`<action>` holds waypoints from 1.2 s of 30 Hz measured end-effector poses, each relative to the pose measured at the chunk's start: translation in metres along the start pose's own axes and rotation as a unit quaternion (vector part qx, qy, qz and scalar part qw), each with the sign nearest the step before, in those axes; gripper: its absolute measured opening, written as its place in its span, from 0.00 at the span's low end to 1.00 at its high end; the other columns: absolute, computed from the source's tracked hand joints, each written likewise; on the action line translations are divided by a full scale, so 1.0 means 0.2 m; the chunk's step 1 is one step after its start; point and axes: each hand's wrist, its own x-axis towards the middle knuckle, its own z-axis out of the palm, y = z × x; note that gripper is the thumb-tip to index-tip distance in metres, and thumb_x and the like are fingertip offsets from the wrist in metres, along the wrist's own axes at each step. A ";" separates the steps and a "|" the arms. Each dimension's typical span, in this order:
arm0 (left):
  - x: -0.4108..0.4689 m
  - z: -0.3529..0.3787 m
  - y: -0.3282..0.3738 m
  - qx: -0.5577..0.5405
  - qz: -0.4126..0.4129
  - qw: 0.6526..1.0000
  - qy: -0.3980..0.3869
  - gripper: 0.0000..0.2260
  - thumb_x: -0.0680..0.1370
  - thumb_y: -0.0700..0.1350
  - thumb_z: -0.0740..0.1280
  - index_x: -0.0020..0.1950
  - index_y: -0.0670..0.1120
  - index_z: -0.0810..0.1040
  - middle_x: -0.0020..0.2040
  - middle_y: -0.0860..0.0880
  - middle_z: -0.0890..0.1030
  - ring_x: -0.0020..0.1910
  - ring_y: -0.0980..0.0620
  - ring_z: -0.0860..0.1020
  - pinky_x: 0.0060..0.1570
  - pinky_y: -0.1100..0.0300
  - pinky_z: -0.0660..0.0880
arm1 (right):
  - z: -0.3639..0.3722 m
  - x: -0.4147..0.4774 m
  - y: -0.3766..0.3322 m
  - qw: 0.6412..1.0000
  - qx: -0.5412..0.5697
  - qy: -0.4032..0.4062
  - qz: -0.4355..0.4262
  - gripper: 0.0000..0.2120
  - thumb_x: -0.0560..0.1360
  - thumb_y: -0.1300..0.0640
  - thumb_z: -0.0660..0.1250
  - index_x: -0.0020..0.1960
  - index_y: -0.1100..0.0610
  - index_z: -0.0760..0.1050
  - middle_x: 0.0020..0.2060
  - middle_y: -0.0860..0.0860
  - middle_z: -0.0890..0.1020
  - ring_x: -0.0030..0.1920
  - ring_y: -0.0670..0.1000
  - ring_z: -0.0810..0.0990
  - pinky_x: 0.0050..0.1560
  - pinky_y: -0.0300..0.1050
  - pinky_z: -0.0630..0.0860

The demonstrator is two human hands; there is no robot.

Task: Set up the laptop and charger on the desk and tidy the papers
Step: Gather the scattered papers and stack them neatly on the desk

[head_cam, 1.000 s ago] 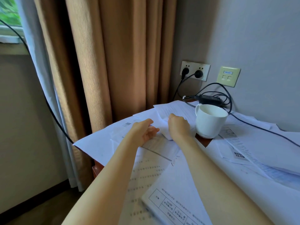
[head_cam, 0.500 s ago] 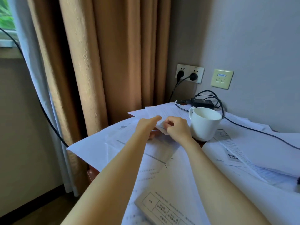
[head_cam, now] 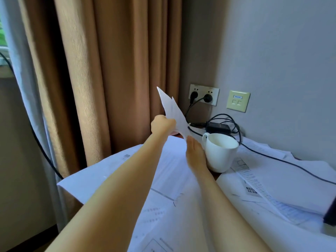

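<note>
The lifted sheets [head_cam: 172,113] stand tilted above the tabletop's [head_cam: 216,176] far left corner, gripped in the curled left hand [head_cam: 162,125]. The right hand [head_cam: 195,155] reaches out with straight fingers, its tips at the sheets' lower corner, holding nothing. More papers [head_cam: 172,170] cover nearly all the brown wood. A white mug [head_cam: 221,151] stands just right of the right hand. Behind it, by the grey wall [head_cam: 281,51], lies the black charger [head_cam: 218,126], its cable [head_cam: 272,157] trailing right across the papers. Two plugs sit in the socket [head_cam: 203,94]. A tan curtain [head_cam: 109,70] hangs on the left.
</note>
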 end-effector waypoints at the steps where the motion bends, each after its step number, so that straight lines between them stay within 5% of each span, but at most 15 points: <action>1: 0.01 -0.01 0.04 -0.008 -0.002 1.000 -0.002 0.05 0.76 0.36 0.64 0.41 0.42 0.73 0.41 0.48 0.75 0.34 0.49 0.78 0.31 0.64 0.76 | 0.00 0.01 0.00 1.000 -0.002 -0.001 0.004 0.16 0.82 0.60 0.48 0.58 0.67 0.71 0.55 0.63 0.75 0.58 0.60 0.72 0.59 0.49 0.65; 6: 0.05 -0.06 0.12 -0.020 0.006 1.000 0.003 0.02 0.76 0.37 0.64 0.46 0.43 0.75 0.46 0.48 0.77 0.31 0.51 0.79 0.30 0.67 0.75 | 0.00 -0.01 0.00 0.997 0.071 -0.019 0.022 0.24 0.77 0.63 0.55 0.73 0.54 0.61 0.71 0.52 0.66 0.70 0.53 0.65 0.71 0.50 0.62; 12: 0.01 -0.17 0.21 -0.010 0.033 0.999 0.024 0.04 0.76 0.37 0.65 0.50 0.43 0.74 0.49 0.46 0.76 0.45 0.47 0.81 0.35 0.66 0.76 | 0.00 -0.01 0.04 0.998 -0.066 -0.005 -0.021 0.22 0.80 0.63 0.56 0.73 0.57 0.61 0.70 0.54 0.68 0.70 0.52 0.65 0.68 0.39 0.59; 17: -0.05 -0.36 0.15 -0.034 0.010 0.998 0.043 0.06 0.75 0.36 0.64 0.50 0.43 0.72 0.48 0.48 0.74 0.34 0.53 0.76 0.23 0.69 0.73 | 0.01 -0.01 0.03 0.992 -0.121 -0.009 -0.035 0.19 0.80 0.65 0.52 0.70 0.61 0.66 0.65 0.59 0.72 0.66 0.57 0.68 0.65 0.43 0.60; 21: -0.10 -0.48 -0.02 -0.109 -0.036 0.992 0.050 0.05 0.74 0.34 0.64 0.49 0.40 0.73 0.51 0.46 0.75 0.41 0.50 0.76 0.33 0.64 0.76 | 0.01 -0.02 -0.03 0.988 -0.152 0.008 0.002 0.19 0.80 0.59 0.56 0.70 0.58 0.64 0.67 0.60 0.68 0.68 0.59 0.64 0.66 0.48 0.62; 25: -0.17 -0.55 -0.18 -0.210 -0.070 0.973 0.064 0.08 0.75 0.34 0.63 0.37 0.43 0.72 0.37 0.47 0.75 0.33 0.52 0.74 0.40 0.61 0.76 | 0.03 -0.06 -0.13 0.988 -0.150 0.034 0.021 0.21 0.77 0.62 0.58 0.69 0.60 0.65 0.70 0.58 0.61 0.71 0.60 0.58 0.66 0.50 0.62; 28: -0.23 -0.56 -0.26 -0.263 -0.088 0.957 0.088 0.06 0.76 0.32 0.62 0.41 0.40 0.74 0.34 0.47 0.73 0.31 0.53 0.71 0.25 0.66 0.72 | -0.02 -0.11 -0.26 0.994 -0.048 0.091 0.043 0.24 0.75 0.68 0.57 0.71 0.65 0.61 0.72 0.59 0.58 0.71 0.60 0.60 0.64 0.47 0.65; 31: -0.28 -0.53 -0.34 -0.310 -0.111 0.940 0.089 0.09 0.76 0.32 0.63 0.55 0.36 0.74 0.38 0.45 0.75 0.34 0.52 0.72 0.29 0.63 0.72 | -0.06 -0.18 -0.39 0.968 0.146 0.135 0.153 0.22 0.76 0.65 0.58 0.69 0.68 0.63 0.67 0.61 0.67 0.64 0.61 0.69 0.57 0.49 0.68; 33: -0.32 -0.49 -0.37 -0.323 -0.131 0.935 0.067 0.15 0.76 0.32 0.64 0.63 0.33 0.72 0.48 0.40 0.78 0.39 0.49 0.74 0.34 0.62 0.74 | -0.06 -0.21 -0.41 0.917 0.290 0.067 0.263 0.15 0.77 0.59 0.61 0.61 0.64 0.70 0.52 0.58 0.73 0.52 0.59 0.73 0.51 0.51 0.74; 35: -0.39 -0.44 -0.38 -0.323 -0.143 0.935 0.027 0.18 0.76 0.32 0.63 0.66 0.33 0.69 0.55 0.37 0.77 0.46 0.48 0.75 0.43 0.59 0.74 | -0.06 -0.26 -0.42 0.863 0.388 -0.035 0.322 0.05 0.77 0.59 0.64 0.49 0.60 0.72 0.39 0.56 0.72 0.39 0.56 0.73 0.35 0.47 0.79; 36: -0.42 -0.43 -0.38 -0.319 -0.146 0.936 0.000 0.18 0.77 0.31 0.62 0.67 0.34 0.69 0.56 0.37 0.76 0.48 0.48 0.75 0.46 0.58 0.74 | -0.05 -0.27 -0.40 0.864 0.378 -0.067 0.327 0.02 0.76 0.62 0.64 0.48 0.61 0.72 0.36 0.57 0.73 0.35 0.55 0.73 0.26 0.43 0.78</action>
